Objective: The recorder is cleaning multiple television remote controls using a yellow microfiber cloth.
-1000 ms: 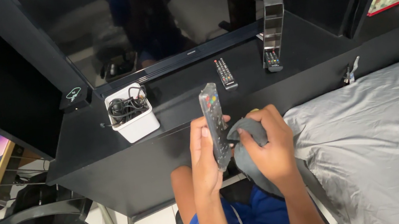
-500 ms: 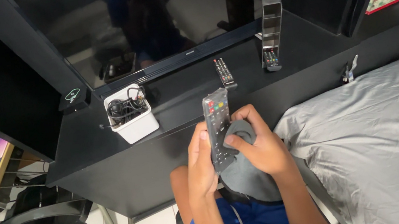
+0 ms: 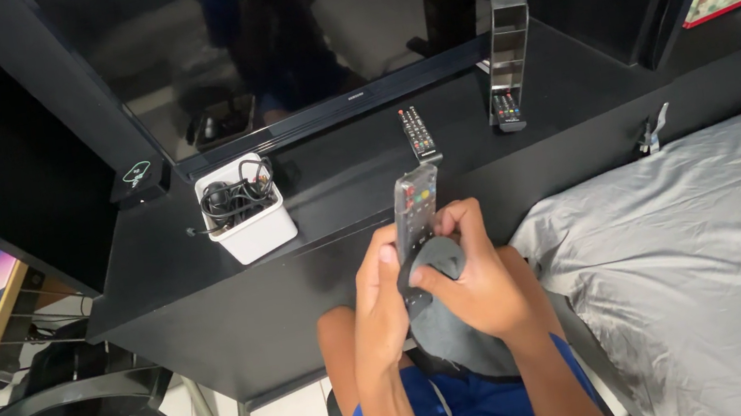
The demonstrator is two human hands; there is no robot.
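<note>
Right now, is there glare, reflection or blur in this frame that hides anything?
Head view: the television screen mirrors the room in dim shapes; no harsh glare. The remote in the left hand and the grey cloth under the right hand are sharp. The black desk swallows shadow detail.

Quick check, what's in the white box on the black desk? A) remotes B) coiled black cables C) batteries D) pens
B: the white box beside the screen holds coiled black cables; the remotes lie elsewhere, one flat on the desk and one in the hands.
</note>
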